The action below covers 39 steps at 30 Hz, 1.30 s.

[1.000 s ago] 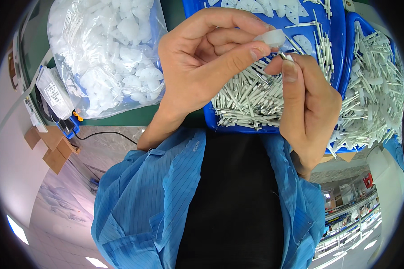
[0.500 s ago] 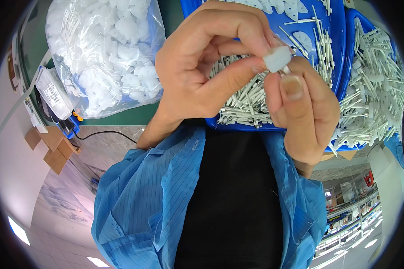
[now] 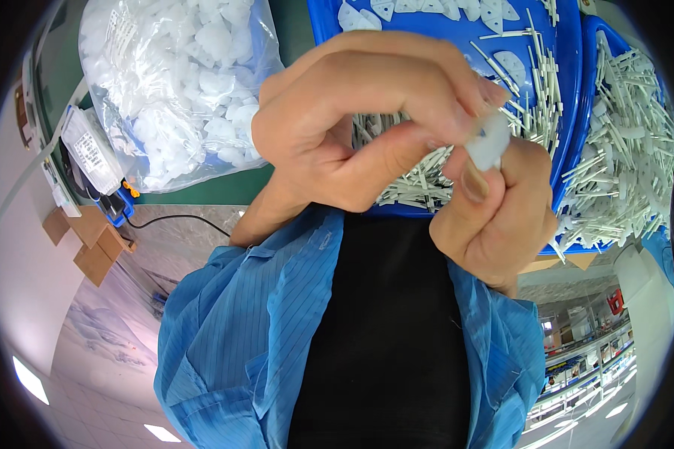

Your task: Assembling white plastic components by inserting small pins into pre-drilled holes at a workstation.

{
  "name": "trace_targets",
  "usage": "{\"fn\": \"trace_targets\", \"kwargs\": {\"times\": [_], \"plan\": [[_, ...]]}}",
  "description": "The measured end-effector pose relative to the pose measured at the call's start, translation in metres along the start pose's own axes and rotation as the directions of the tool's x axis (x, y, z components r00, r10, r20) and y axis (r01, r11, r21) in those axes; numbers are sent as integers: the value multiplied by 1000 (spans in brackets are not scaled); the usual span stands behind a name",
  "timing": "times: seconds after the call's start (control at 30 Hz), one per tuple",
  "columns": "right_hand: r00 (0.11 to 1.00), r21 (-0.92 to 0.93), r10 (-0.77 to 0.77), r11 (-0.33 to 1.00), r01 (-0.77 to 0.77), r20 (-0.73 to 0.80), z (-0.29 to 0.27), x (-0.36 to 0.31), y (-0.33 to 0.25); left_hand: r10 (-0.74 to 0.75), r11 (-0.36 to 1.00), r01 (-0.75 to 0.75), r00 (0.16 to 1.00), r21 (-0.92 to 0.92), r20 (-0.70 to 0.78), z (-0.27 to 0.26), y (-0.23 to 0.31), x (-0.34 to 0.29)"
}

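My left hand (image 3: pixel 374 112) is closed, thumb and fingertips pinching a small flat white plastic piece (image 3: pixel 491 141) with a little hole in it. Just to the right, my right hand (image 3: pixel 498 206) is curled with its thumb against the index finger at the lower end of that piece. A short white stub, looking like the end of a thin rod (image 3: pixel 496 163), shows there; the rest is hidden in the fingers. Both hands are held above a blue tray (image 3: pixel 464 37) with many thin white rods (image 3: pixel 419 179) and flat white pieces (image 3: pixel 494 15) inside.
On the left, a clear plastic bag (image 3: pixel 195 97) full of white plastic pieces lies on the green table (image 3: pixel 195 196). A second blue tray (image 3: pixel 590 37) on the right is heaped with rods and white pieces (image 3: pixel 629 150). A black cable (image 3: pixel 180 222) hangs past the table edge.
Both hands have shifted: the left a little down, the white piece to the right and down. The piece has turned more upright, and the right fingers have curled closer around its lower end.
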State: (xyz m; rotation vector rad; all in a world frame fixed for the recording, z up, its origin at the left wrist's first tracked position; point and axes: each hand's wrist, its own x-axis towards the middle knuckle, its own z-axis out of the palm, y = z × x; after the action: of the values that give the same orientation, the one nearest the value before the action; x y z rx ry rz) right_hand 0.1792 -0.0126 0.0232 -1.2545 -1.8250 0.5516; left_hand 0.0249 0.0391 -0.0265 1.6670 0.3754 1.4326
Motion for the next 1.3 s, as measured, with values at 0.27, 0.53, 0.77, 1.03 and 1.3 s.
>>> {"fn": "trace_targets", "kwargs": {"times": [0.27, 0.53, 0.77, 1.03, 1.3], "plan": [[985, 173, -75, 984, 47, 156, -10, 6, 25, -9, 992, -1, 997, 126, 79, -11, 5, 5], [949, 500, 184, 815, -294, 258, -11, -1, 28, 45, 999, -47, 996, -23, -81, 2, -12, -5], [817, 426, 469, 698, -576, 335, -13, 10, 10, 29, 959, -35, 999, 280, 26, -6, 2, 5], [785, 454, 501, 641, -619, 364, -15, 17, 7, 188, 906, -235, 969, 353, 163, -8, -1, 9], [720, 267, 595, 674, -689, 358, -20, 20, 13, 112, 906, -159, 984, 392, 138, -5, 7, -3]]}}
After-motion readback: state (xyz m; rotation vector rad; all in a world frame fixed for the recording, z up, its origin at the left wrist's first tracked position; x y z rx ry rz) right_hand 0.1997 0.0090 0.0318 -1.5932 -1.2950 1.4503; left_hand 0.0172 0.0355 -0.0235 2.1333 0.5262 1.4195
